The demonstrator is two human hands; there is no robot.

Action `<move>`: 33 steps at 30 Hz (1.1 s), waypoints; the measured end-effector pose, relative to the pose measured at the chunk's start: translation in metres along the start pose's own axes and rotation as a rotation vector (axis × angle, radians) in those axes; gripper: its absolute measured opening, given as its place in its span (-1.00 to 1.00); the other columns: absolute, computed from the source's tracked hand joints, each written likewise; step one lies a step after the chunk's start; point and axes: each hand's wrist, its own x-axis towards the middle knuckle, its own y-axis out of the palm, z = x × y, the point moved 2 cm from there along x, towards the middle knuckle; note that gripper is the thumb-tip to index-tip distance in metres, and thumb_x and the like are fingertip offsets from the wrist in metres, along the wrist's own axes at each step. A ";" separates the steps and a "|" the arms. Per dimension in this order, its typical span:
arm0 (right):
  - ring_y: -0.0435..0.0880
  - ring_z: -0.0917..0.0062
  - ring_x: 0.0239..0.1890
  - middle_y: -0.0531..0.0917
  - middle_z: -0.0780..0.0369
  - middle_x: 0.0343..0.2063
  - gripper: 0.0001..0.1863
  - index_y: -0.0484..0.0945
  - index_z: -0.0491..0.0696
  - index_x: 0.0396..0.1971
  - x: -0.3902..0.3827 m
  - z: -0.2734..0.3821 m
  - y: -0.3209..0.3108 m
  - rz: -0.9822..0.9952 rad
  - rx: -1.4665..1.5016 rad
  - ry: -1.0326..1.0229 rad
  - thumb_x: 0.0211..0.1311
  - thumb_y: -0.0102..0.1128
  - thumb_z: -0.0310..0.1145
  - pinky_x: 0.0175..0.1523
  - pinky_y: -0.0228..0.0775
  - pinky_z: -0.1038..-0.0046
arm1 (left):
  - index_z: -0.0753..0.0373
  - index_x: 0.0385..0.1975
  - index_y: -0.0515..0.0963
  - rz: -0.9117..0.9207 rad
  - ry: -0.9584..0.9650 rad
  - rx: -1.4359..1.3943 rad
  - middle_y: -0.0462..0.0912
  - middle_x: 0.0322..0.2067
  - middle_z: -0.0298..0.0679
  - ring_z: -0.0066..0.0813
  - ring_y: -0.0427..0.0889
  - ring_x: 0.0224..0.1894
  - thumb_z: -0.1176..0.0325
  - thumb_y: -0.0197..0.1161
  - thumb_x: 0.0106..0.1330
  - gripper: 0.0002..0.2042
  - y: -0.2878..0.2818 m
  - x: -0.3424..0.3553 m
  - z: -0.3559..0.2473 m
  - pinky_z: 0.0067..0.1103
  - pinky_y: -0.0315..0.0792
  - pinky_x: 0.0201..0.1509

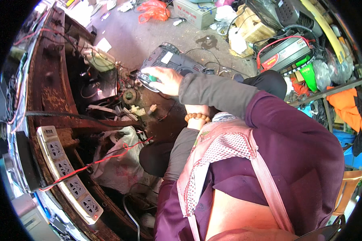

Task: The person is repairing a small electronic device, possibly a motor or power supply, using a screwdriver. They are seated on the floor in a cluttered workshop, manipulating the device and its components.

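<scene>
My right hand (165, 80), reaching across in a grey cuff, is closed around a small green handle (152, 78). The rest of what it belongs to is hidden by the fingers. This hand is at the near-left end of a dark grey machine (180, 63) with a ribbed, vented housing and a white label, lying on the floor. Beneath my right forearm is my left hand (198, 109), with a beaded bracelet (197, 117) at the wrist. The sleeve covers its fingers, so their hold is not visible.
A worn wooden bench frame (54, 90) lines the left, bearing a white power strip (70, 176) and a red wire (96, 161). Small parts and scraps (128, 110) lie beside the machine. A grey battery (195, 13), an orange-red bag (153, 10) and an inverter-like box (283, 53) stand farther away.
</scene>
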 end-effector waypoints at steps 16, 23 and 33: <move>0.78 0.25 -0.10 0.79 0.10 -0.17 -0.75 0.78 -0.06 -0.22 -0.084 -0.159 -0.306 -0.204 -0.276 0.775 0.34 0.28 -0.20 0.01 0.61 0.22 | 0.27 0.28 0.42 0.110 -0.032 0.249 0.21 0.57 0.14 0.13 0.25 0.57 -0.14 0.68 -0.01 -0.08 -0.094 0.012 -0.027 -0.01 0.16 0.60; 0.80 0.08 -0.11 0.81 0.02 -0.21 -0.76 0.80 -0.02 -0.27 -0.091 -0.222 -0.236 0.153 -0.304 0.806 0.26 0.29 -0.20 0.03 0.61 0.10 | 0.29 0.60 0.15 0.145 -0.062 0.120 0.43 0.34 0.05 0.10 0.45 0.32 -0.17 0.68 -0.06 0.23 -0.122 0.030 -0.029 -0.14 0.36 0.44; 0.80 0.11 -0.06 0.82 0.05 -0.22 -0.82 0.82 0.01 -0.25 -0.118 -0.465 -0.176 0.333 -0.427 0.960 0.20 0.31 -0.34 0.10 0.61 0.15 | -0.16 0.66 0.13 0.277 -0.216 0.250 -0.04 0.66 0.13 0.42 0.13 0.58 0.11 0.74 -0.11 0.22 -0.113 0.050 -0.018 0.14 0.11 0.61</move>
